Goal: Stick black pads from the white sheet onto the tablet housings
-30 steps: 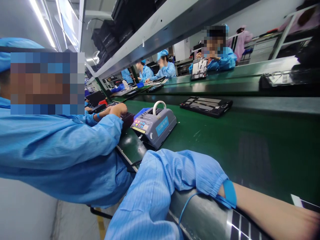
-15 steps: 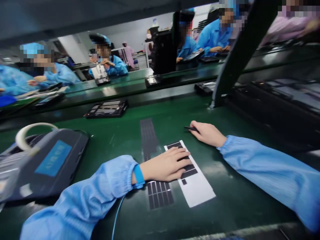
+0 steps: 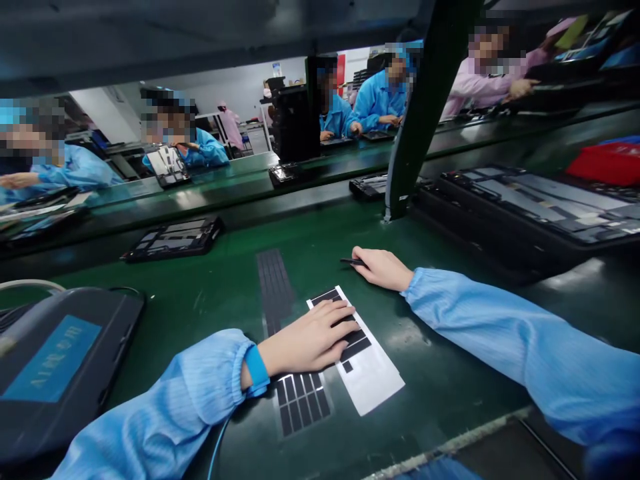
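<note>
My left hand (image 3: pixel 310 337) lies flat with its fingers spread on a white backing sheet (image 3: pixel 375 387) that carries black adhesive strips. It hides part of that sheet. Under my left wrist runs a clear sheet of small black stickers (image 3: pixel 303 400), its near end showing below the wrist and a darker strip (image 3: pixel 274 283) stretching away beyond it. Just past the far right corner of the white sheet, my right hand (image 3: pixel 385 268) is closed on thin black tweezers (image 3: pixel 351 261), whose tips point left. A blue band circles my left wrist.
At the left stands a grey case (image 3: pixel 120 333) with a blue label. An opened device (image 3: pixel 173 239) lies at the back left. Stacked devices (image 3: pixel 530 200) stand at the right, behind a slanted green post (image 3: pixel 417 120). Co-workers sit across the line. The bench edge (image 3: pixel 450 440) is near me.
The view has swung to the right, so the bench and both hands appear farther left, and more of the right-hand stack shows. Both hands keep their places on the bench.
</note>
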`<state>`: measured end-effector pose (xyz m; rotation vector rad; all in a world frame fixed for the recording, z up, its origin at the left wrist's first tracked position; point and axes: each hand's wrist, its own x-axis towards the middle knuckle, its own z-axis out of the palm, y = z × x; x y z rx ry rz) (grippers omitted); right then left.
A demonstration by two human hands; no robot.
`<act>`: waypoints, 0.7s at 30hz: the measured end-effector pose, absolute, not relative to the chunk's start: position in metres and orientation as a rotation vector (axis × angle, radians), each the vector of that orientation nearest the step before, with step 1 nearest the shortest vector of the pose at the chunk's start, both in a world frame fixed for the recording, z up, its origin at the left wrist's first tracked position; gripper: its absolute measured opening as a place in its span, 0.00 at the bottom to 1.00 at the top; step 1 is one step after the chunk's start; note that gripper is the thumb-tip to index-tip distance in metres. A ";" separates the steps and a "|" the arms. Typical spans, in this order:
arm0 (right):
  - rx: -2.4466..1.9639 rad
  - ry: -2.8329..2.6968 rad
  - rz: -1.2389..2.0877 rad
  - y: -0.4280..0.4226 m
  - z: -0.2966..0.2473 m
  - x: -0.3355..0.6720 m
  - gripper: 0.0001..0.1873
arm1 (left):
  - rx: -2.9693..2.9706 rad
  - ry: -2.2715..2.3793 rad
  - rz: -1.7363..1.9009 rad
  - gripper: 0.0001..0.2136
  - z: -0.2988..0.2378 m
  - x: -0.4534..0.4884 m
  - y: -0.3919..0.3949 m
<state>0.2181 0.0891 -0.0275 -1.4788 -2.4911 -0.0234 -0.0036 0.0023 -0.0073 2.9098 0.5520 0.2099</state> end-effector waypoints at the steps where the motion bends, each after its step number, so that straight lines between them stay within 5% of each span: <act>1: -1.482 -2.491 -0.020 0.089 -0.027 0.218 0.04 | 2.908 0.551 0.214 0.16 -0.007 -0.003 0.002; 21: -1.478 -2.480 0.010 0.089 -0.027 0.219 0.05 | 2.884 0.564 0.209 0.16 -0.007 -0.003 0.002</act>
